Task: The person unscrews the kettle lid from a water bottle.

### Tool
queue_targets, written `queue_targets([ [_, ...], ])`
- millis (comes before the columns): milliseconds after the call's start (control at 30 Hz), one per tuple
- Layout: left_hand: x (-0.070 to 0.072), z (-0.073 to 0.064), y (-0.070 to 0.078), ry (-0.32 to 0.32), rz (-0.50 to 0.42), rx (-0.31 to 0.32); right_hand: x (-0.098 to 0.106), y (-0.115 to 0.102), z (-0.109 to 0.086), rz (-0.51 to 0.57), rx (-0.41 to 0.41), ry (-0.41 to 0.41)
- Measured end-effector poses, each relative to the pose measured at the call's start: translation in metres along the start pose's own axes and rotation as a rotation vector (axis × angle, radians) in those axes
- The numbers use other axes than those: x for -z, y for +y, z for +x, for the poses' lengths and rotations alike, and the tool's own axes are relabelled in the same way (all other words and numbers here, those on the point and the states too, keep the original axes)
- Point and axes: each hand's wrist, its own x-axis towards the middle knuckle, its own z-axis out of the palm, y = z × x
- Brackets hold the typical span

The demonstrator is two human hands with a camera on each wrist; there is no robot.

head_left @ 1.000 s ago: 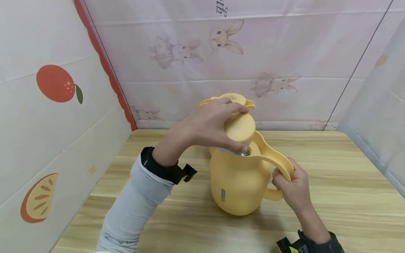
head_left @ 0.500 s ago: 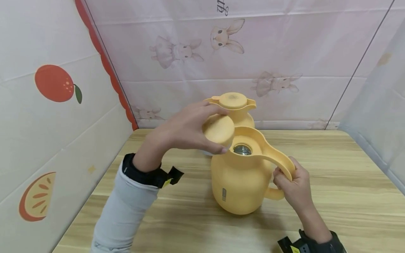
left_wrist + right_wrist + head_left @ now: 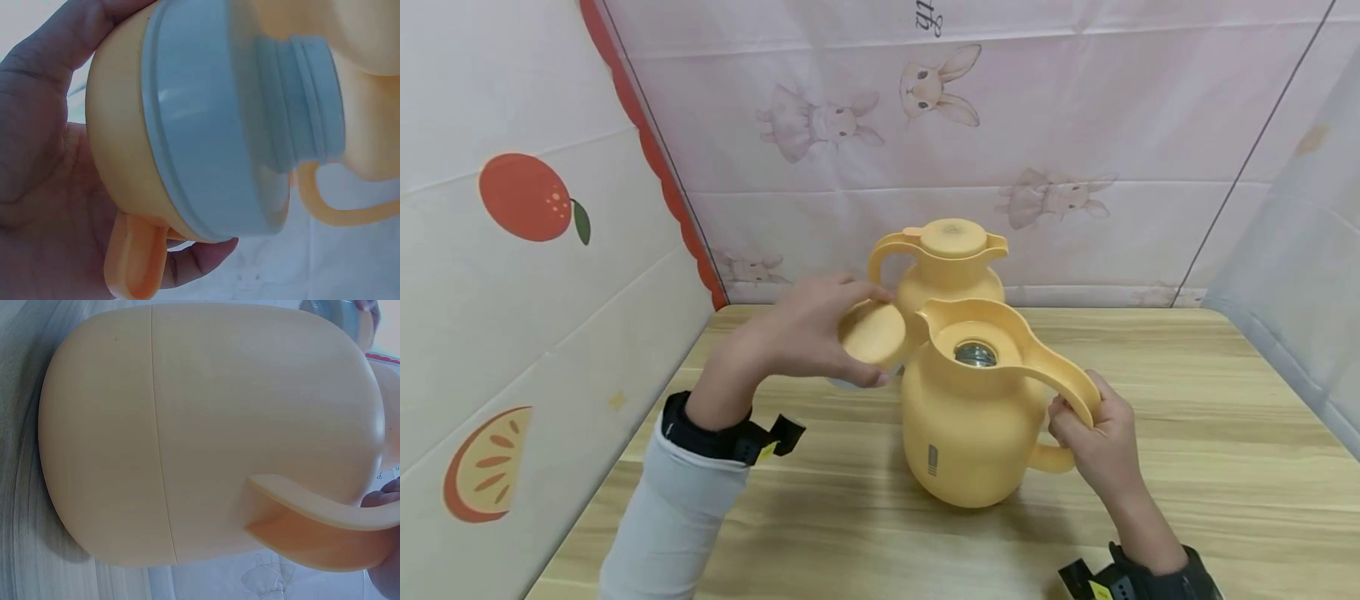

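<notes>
My left hand grips a yellow thermos lid above the table, left of the front thermos jug. In the left wrist view the lid shows its pale underside, a narrow ribbed plug and a small orange tab. The yellow thermos jug stands upright on the table, its round mouth uncovered with a shiny lining inside. My right hand holds the jug's handle. In the right wrist view the jug's body fills most of the picture, with part of that hand at the right edge.
A second yellow thermos jug, its lid on, stands close behind the front one, its handle pointing left. The wooden table meets a rabbit-print cloth at the back and a fruit-print cloth on the left.
My left hand has lifted the lid off the front jug's mouth and carried it left and slightly down. The right hand and the jug have stayed in place.
</notes>
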Motion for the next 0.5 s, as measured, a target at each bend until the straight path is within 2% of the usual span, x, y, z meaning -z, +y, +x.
queue_targets([
  [233,-0.018,-0.002,-0.016,-0.044,-0.038,0.028,0.000,0.000,0.001,-0.005,-0.003,0.009],
  [500,-0.039,0.001,-0.030,-0.080,-0.047,0.125,0.000,0.001,0.001,0.020,0.023,-0.014],
])
